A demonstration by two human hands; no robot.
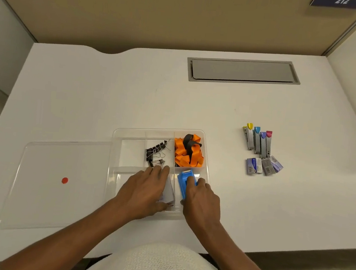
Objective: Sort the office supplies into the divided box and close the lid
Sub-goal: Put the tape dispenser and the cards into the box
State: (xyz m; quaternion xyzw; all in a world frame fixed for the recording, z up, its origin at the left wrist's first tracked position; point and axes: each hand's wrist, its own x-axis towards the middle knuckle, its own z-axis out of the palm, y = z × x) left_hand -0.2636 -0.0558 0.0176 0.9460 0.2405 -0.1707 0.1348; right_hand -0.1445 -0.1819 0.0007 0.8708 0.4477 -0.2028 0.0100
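The clear divided box (118, 138) lies on the white desk. Its far right compartment holds orange and black lanyards (188, 152); the middle one holds black binder clips (156, 152). My right hand (201, 200) grips a blue stapler (184, 181) lying in the near right compartment. In the near middle compartment my left hand (144, 191) rests flat on a stack of white cards (169, 195). The clear lid (56, 183) with a red dot lies flat to the left of the box.
Several small staplers (257, 140) with coloured tips lie in a row at the right, with small staple boxes (263, 165) just in front of them. A grey cable hatch (243, 71) is set into the desk at the back. Beige partition walls surround the desk.
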